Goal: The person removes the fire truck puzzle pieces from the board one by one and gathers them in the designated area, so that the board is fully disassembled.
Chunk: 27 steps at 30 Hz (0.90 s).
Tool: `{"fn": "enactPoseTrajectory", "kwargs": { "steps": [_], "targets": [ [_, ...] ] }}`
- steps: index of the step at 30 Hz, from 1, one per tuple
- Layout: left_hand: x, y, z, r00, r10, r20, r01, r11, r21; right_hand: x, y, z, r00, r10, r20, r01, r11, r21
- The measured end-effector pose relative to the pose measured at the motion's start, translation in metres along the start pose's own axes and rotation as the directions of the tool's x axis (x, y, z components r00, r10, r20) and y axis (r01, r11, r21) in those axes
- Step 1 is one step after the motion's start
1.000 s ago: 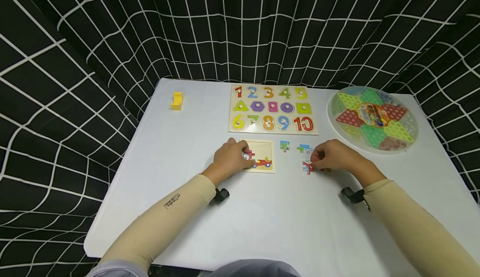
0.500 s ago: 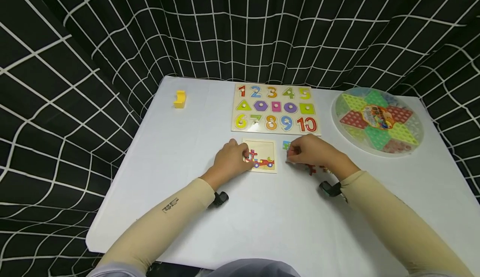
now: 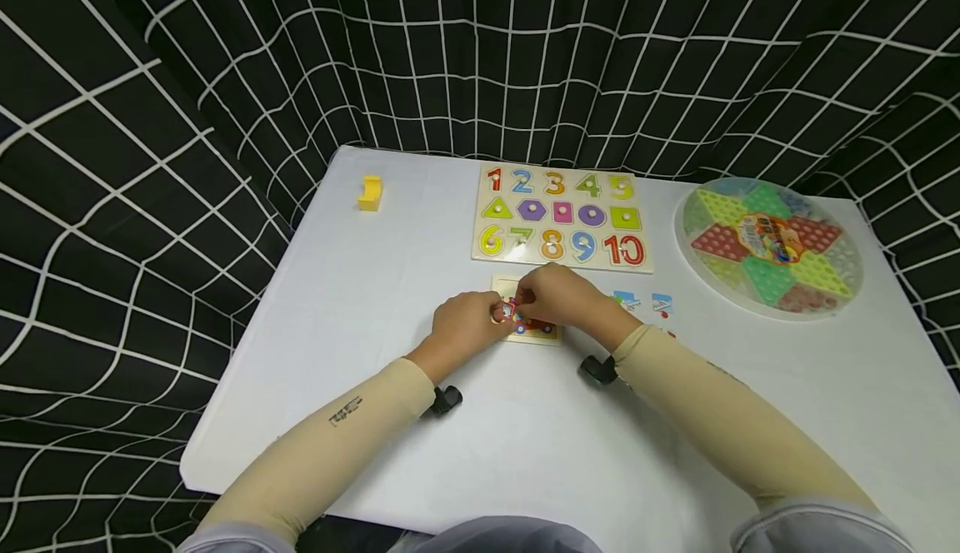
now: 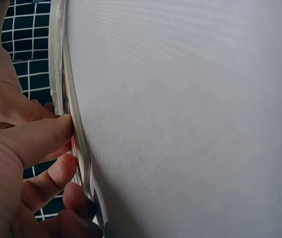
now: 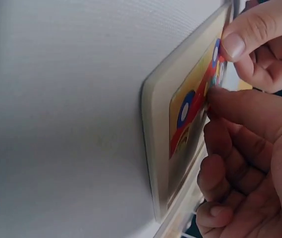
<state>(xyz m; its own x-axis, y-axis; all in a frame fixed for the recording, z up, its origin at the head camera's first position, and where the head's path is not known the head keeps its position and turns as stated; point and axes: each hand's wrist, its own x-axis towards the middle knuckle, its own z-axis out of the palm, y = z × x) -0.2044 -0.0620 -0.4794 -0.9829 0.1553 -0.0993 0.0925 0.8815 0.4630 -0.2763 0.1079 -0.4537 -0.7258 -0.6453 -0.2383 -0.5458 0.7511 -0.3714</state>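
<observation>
Both my hands are at the small wooden puzzle tray (image 5: 156, 114), which lies flat on the white-covered table (image 3: 420, 453), directly in front of the number board (image 3: 562, 216) and a little apart from it. My left hand (image 3: 467, 326) grips the tray at its left end; in the left wrist view the thumb (image 4: 59, 130) lies against the near edge, with the other fingers curled beside it. In the right wrist view that thumb's tip sits just beside one blue wheel of the red truck picture (image 5: 195, 106). My right hand (image 3: 564, 296) reaches in over the tray from the right, thumb and forefinger drawn together at the picture, remaining fingers bent; I cannot tell whether a loose piece is pinched there. To the right of that hand lie a blue piece (image 3: 626, 296) and a blue-and-white piece (image 3: 662, 302), near each other; a red scrap (image 3: 671, 335) shows past my sleeve, mostly hidden. Number board: digits 1 to 10 in two rows, coloured shapes between. Round star-pattern game board (image 3: 768, 249) at far right, yellow block (image 3: 370, 192) at far left. Black cloth with a white grid (image 3: 420, 45) hangs behind the table.
</observation>
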Motion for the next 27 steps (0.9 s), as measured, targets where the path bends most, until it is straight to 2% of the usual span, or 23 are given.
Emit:
{"fn": "enactPoseTrajectory", "kwargs": {
  "steps": [4, 8, 13, 19, 23, 27],
  "targets": [
    [0.001, 0.002, 0.000, 1.000, 0.002, 0.001, -0.002, 1.000, 0.011, 0.001, 0.000, 0.000, 1.000, 0.003, 0.005, -0.003, 1.000, 0.007],
    [0.001, 0.003, 0.001, 1.000, 0.001, 0.008, -0.001, 1.000, 0.018, 0.003, 0.001, -0.002, 0.999, -0.033, 0.001, 0.033, 0.999, 0.009],
    [0.003, 0.006, -0.001, 1.000, 0.000, 0.029, -0.001, 1.000, 0.010, -0.003, 0.006, -0.014, 0.999, -0.039, -0.031, 0.040, 0.999, 0.016],
    [0.002, 0.006, -0.003, 0.999, -0.014, 0.048, 0.014, 1.000, 0.000, -0.034, 0.038, -0.026, 0.996, 0.057, -0.072, -0.052, 0.996, 0.077],
    [0.002, 0.005, -0.003, 0.999, -0.007, 0.051, 0.007, 1.000, -0.004, -0.060, 0.064, -0.022, 0.992, 0.117, -0.041, -0.112, 0.987, 0.112],
    [0.002, 0.004, 0.000, 0.998, 0.029, 0.047, -0.028, 1.000, -0.012, -0.081, 0.080, -0.017, 0.989, 0.149, -0.011, -0.145, 0.977, 0.158]
  ]
}}
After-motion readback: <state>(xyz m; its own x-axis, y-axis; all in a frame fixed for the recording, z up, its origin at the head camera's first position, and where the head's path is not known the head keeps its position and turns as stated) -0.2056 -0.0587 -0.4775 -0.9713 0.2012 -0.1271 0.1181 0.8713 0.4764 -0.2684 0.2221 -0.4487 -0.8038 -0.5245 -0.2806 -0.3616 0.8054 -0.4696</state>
